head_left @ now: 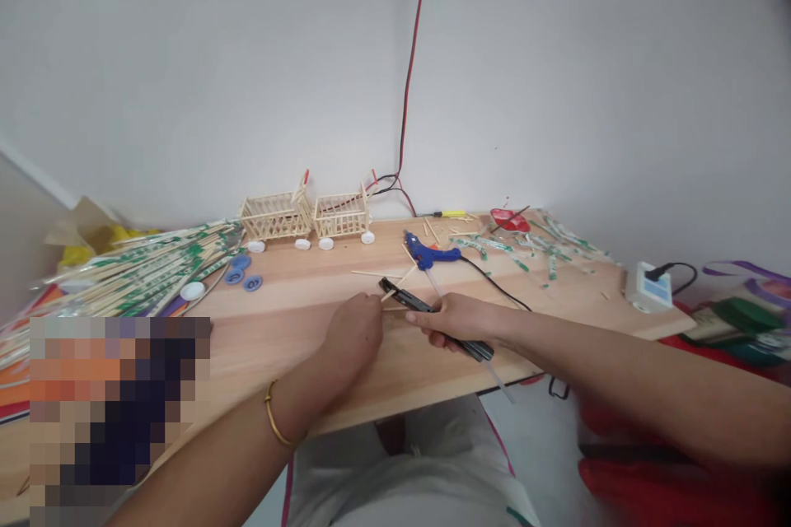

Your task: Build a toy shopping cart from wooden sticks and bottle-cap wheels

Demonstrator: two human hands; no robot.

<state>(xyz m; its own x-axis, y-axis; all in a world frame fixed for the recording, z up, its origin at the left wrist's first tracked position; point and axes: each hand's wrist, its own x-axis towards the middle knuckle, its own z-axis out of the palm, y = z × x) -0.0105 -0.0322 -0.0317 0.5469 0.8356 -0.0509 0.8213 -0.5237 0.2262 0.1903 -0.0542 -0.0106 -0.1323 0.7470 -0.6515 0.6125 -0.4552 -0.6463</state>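
My left hand [359,329] is closed on a thin wooden stick [399,285], which slants up and to the right out of the fingers. My right hand [454,321] is wrapped around a black pliers-like cutter [408,297]. The cutter's head lies at the stick, just right of my left fingers; whether its jaws touch the wood I cannot tell. Beyond my hands a blue glue gun [429,252] rests on the wooden table [297,346]. Below my right hand a translucent glue stick [499,383] pokes past the table's front edge.
Two small stick-built carts [278,218] with white wheels stand by the wall. Wrapped chopsticks [166,263] pile up at left, near blue discs [252,283]. Torn wrappers [494,244] and a yellow-handled tool [453,214] lie at right. A white power box [648,288] sits at the right edge.
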